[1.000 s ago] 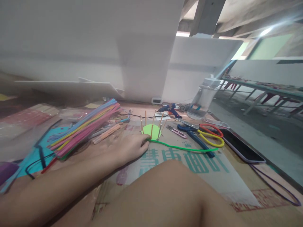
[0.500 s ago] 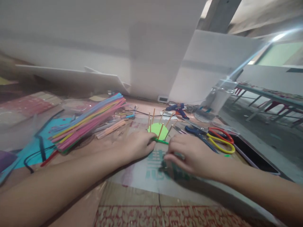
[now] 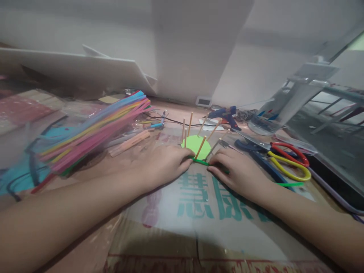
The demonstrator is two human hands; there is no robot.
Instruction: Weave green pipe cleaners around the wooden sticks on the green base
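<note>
A light green disc (image 3: pixel 200 146) with several thin wooden sticks (image 3: pixel 200 148) standing around its rim lies on the printed cardboard. Along its near edge runs a green pipe cleaner (image 3: pixel 200 162). My left hand (image 3: pixel 169 165) pinches the strip's left part between thumb and fingertips. From the other side, my right hand (image 3: pixel 237 168) has its thumb and fingers closed on the strip's right part, close to the disc's right edge.
Colourful pipe cleaners (image 3: pixel 99 132) lie in a bundle at the left. Behind the disc is a blue glue gun (image 3: pixel 226 113). Scissors with red and yellow handles (image 3: pixel 290 161), a phone (image 3: pixel 335 185) and a clear plastic container (image 3: pixel 281 102) are at the right.
My right hand has closed on the green strip, where before it was curled just to the right of it. The view has shifted, with the table items nearer.
</note>
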